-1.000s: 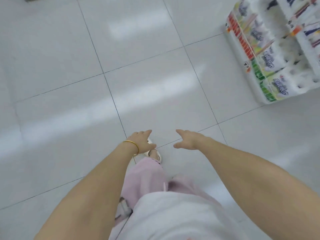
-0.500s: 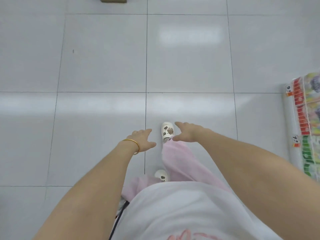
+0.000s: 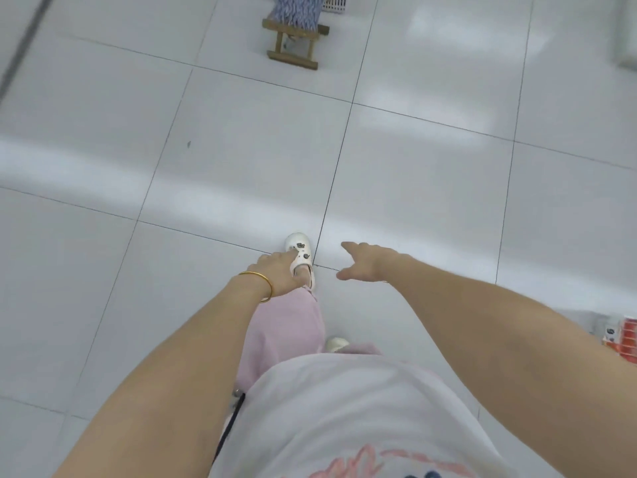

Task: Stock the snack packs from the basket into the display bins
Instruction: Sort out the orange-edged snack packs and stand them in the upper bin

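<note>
Both hands empty, fingers loose: left hand (image 3: 280, 274), thin gold bangle (image 3: 259, 283) on its wrist, and right hand (image 3: 366, 263), both held out over glossy white floor tiles (image 3: 241, 150), well short of a small wooden stool (image 3: 293, 39) with a blue-white woven seat. White lattice plastic basket (image 3: 333, 2) just behind the stool, cut by the frame edge, well apart from both hands. Can't tell its contents.

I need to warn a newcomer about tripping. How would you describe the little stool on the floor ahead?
On the white tiled floor, look to the top middle of the view. A low stool stands there next to a white slotted basket. Its brown wooden frame and blue-and-white woven seat set it apart.
</note>
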The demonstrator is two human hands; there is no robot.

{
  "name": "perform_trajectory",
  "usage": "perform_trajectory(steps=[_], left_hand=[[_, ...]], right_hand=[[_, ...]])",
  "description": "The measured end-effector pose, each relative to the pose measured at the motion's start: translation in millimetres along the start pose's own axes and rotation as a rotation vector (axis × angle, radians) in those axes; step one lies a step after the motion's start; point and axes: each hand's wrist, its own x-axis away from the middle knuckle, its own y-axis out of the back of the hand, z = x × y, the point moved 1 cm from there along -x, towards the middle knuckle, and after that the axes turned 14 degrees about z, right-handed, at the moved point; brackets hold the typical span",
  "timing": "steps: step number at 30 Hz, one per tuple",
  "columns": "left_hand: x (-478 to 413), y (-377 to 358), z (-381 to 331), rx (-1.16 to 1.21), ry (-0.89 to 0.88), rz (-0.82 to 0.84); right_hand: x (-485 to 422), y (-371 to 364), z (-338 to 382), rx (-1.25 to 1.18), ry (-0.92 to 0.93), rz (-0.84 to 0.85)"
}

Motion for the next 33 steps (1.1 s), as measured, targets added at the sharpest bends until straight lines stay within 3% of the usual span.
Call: perform_trajectory(steps=[14,22,33], left_hand=[[-134,397,-43,-0.145,-0.037,0.035],[-204,614,-82,-0.063,-0.048,-0.04],[-301,868,-94,-0.068,-0.059,-0.068]], right_hand=[[-82,388,15,-0.168,-0.037,-0.075],[-129,620,13,-0.129,-0.013,-0.091],[-205,869,28,-0.1,-0.015,-0.092]])
